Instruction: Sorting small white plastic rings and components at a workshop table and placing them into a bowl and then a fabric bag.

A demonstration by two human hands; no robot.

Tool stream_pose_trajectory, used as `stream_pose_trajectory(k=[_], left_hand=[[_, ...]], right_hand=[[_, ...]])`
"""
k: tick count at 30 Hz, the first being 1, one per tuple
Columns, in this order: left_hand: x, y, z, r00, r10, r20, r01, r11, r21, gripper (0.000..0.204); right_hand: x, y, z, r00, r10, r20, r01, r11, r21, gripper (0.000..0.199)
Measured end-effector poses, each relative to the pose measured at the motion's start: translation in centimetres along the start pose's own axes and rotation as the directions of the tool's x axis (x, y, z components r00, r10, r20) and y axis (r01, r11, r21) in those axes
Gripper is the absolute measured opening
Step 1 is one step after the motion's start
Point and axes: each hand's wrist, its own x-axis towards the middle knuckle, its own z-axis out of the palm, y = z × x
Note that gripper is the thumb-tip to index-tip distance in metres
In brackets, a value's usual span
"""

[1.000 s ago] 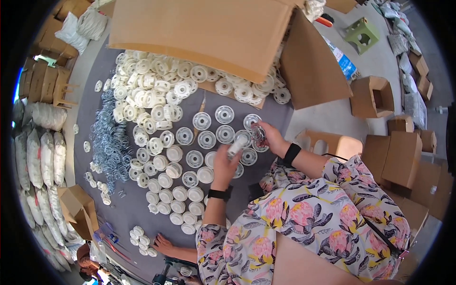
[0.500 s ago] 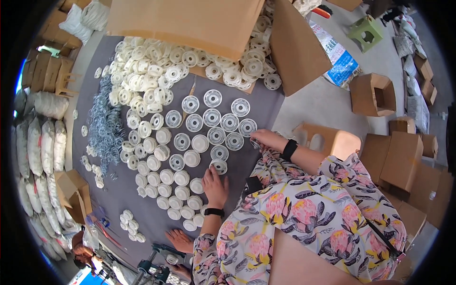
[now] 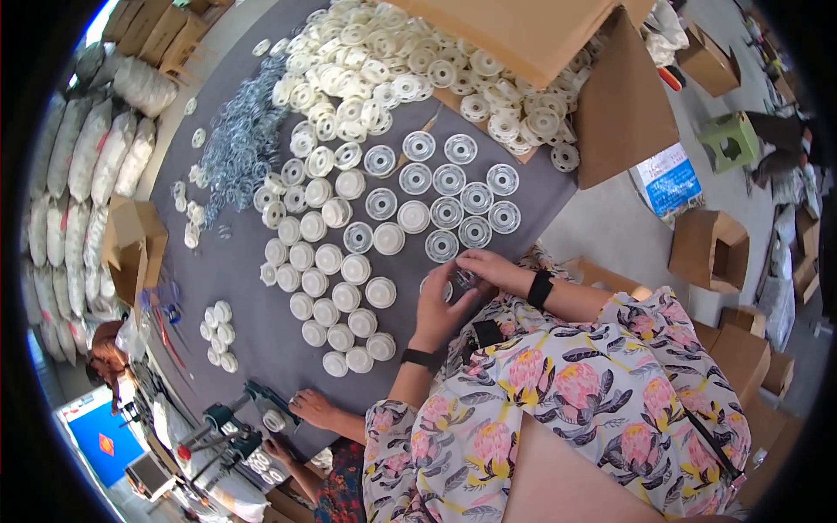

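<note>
Assembling one white plastic disc [image 3: 451,284] at the near edge of the grey mat [image 3: 235,270], left hand [image 3: 438,305] cupped under it, right hand [image 3: 488,266] pinching its rim; probably next: setting it beside the clear-topped discs [image 3: 446,200].

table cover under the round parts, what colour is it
Dark grey table cover, plain and unpatterned; the head view shows it best.
</note>
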Motion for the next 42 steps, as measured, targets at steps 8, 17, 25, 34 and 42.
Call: stream_pose_trajectory(k=[8, 17, 25, 34, 42], left_hand=[[-3.2, -0.9, -0.5, 0.932, -0.337, -0.131, 0.303, 0.925, -0.228, 0.039], [-5.7, -4.8, -4.2, 0.637, -0.667, 0.386, 0.518, -0.001, -0.855, 0.030], [-3.2, -4.1, -1.4, 0.973, -0.077, -0.216, 0.180, 0.842, 0.509, 0.042], [6.2, -7.4, -8.7, 0.910, 0.129, -0.393, 0.133, 0.809, 0.573, 0.052], [14.3, -11.2, -14.4, 0.949, -0.165, -0.269, 0.315, 0.447, 0.837, 0.058]], right_hand=[[-1.0, -1.6, 2.0, 0.988, 0.027, 0.150, -0.010, 0.994, -0.108, 0.040], [-1.0, -1.2, 1.6, 0.544, -0.563, 0.622, 0.774, 0.052, -0.631, 0.041], [-1.3, -1.5, 0.3, 0.843, -0.538, -0.012, 0.393, 0.630, -0.670, 0.040], [-0.3, -0.9, -1.8, 0.878, -0.444, -0.180, 0.301, 0.803, -0.515, 0.040], [-0.3, -1.8, -4.1, 0.875, -0.412, -0.255, 0.256, 0.840, -0.479, 0.039]])
